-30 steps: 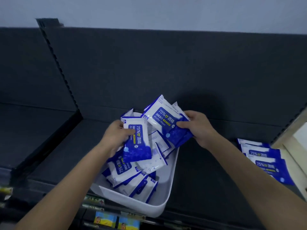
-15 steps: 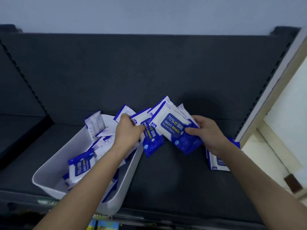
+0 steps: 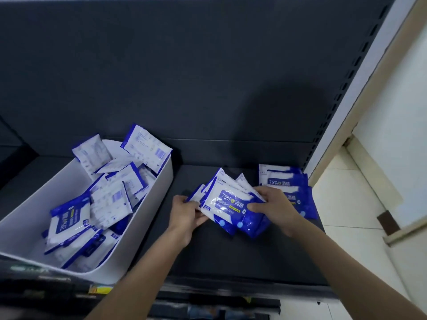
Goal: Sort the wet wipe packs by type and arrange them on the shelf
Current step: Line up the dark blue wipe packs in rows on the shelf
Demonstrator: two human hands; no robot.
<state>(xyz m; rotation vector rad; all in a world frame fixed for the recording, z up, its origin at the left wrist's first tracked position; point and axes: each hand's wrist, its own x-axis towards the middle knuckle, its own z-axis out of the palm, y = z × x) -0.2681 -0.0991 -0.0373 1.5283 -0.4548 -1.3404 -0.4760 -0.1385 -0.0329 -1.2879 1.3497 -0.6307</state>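
Fanned packs [image 3: 231,204] now outside pack-filled bin [image 3: 150,215]

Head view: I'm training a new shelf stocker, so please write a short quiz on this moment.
1. True or false: the left hand and the right hand both hold the fanned packs.
2. The white bin stands: A) left of the hands, B) right of them, C) on the floor.
3. Fill in: the laid packs lie at the shelf's ___ end.
Key: 1 true; 2 A; 3 right.
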